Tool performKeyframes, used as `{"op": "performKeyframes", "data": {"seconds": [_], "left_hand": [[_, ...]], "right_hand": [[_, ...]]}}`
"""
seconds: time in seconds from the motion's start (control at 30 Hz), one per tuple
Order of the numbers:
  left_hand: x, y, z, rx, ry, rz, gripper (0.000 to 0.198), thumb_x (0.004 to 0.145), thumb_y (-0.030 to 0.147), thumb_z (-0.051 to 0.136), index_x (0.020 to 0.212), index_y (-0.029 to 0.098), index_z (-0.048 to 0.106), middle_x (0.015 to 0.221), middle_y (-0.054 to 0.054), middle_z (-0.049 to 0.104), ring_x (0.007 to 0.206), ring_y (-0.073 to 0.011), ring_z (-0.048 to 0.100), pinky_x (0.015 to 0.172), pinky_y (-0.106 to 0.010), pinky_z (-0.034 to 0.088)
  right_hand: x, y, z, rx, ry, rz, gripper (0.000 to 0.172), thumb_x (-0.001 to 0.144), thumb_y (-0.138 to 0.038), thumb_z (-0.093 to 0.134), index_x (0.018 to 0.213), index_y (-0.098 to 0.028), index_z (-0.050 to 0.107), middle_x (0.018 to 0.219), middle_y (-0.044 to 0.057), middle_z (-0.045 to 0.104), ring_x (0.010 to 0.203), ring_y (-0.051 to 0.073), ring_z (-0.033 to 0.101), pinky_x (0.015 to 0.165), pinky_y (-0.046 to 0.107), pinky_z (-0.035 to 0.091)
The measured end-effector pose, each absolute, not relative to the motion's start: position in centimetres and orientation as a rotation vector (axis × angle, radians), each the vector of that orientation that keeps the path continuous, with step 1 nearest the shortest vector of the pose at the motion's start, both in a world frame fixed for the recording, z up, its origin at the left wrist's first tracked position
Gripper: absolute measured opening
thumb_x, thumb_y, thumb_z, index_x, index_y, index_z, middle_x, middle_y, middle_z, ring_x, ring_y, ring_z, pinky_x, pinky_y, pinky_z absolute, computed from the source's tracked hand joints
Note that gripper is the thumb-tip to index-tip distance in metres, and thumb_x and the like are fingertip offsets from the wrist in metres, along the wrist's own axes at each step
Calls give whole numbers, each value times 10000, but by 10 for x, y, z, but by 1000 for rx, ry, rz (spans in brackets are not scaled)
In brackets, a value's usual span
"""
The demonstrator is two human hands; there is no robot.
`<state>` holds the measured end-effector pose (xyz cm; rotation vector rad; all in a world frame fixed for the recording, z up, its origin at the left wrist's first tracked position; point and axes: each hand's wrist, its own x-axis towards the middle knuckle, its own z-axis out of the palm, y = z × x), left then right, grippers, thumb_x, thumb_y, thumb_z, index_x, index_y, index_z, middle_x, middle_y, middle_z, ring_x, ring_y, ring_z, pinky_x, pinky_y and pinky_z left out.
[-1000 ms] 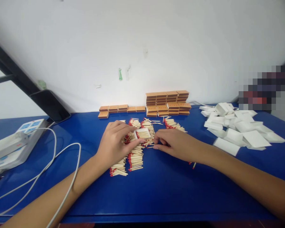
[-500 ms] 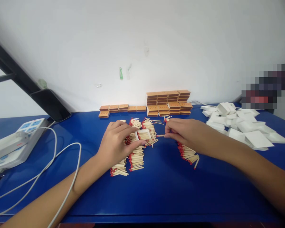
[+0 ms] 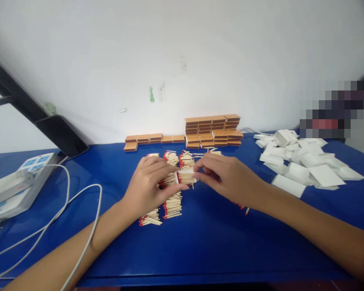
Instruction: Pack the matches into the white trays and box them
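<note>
My left hand [image 3: 150, 180] grips a small white matchbox tray [image 3: 177, 178] between thumb and fingers. Inside the tray lies a layer of matches [image 3: 186, 178], their red heads toward the left. At the tray's right end is my right hand [image 3: 220, 173], thumb and forefinger closed over the ends of the matches; the match in that pinch is mostly hidden. Around and below my left hand, loose red-headed matches [image 3: 172, 206] lie in rows on the blue table [image 3: 188, 246]. Another pile of matches [image 3: 242, 206] is largely covered by my right hand.
Orange matchboxes [image 3: 212, 125] are stacked against the wall, with a lower row [image 3: 144, 138] to their left. White empty trays [image 3: 300, 159] heap at the right. A power strip [image 3: 39, 163], a black phone [image 3: 60, 135] and a white cable [image 3: 100, 202] are on the left; the cable crosses my left forearm.
My right hand has moved left, bringing a match from beside the tray to its right end. My left hand keeps holding the tray. The view has shifted slightly.
</note>
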<state>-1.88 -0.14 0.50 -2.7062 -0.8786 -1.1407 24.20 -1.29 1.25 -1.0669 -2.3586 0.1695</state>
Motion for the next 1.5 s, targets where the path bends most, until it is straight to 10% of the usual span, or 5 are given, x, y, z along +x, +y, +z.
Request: {"op": "performKeyframes", "data": {"seconds": [0.33, 0.67, 1.5], "left_hand": [[-26, 5, 6, -2589, -1059, -1180, 339, 909, 517, 810, 1043, 207, 782, 958, -73, 803, 891, -250, 700, 815, -424, 502], [-24, 4, 5, -2613, -1035, -1160, 377, 907, 532, 805, 1052, 185, 780, 949, -77, 800, 903, -256, 703, 821, -430, 504], [-24, 4, 2, -2631, -1008, -1145, 387, 906, 532, 806, 1046, 172, 775, 934, -70, 783, 887, -245, 680, 805, -408, 483]], "right_hand": [[239, -8, 0, -1375, -2504, 274, 320, 966, -516, 660, 875, -214, 609, 891, 44, 668, 747, 188, 591, 667, 313, 383], [243, -7, 4, -1346, -2599, 397, 113, 955, -218, 581, 843, -214, 599, 827, 28, 655, 707, 170, 572, 656, 305, 383], [253, -11, 14, -1437, -2688, 457, 128, 1004, -245, 544, 898, -219, 610, 855, 41, 695, 740, 193, 612, 654, 311, 382]]}}
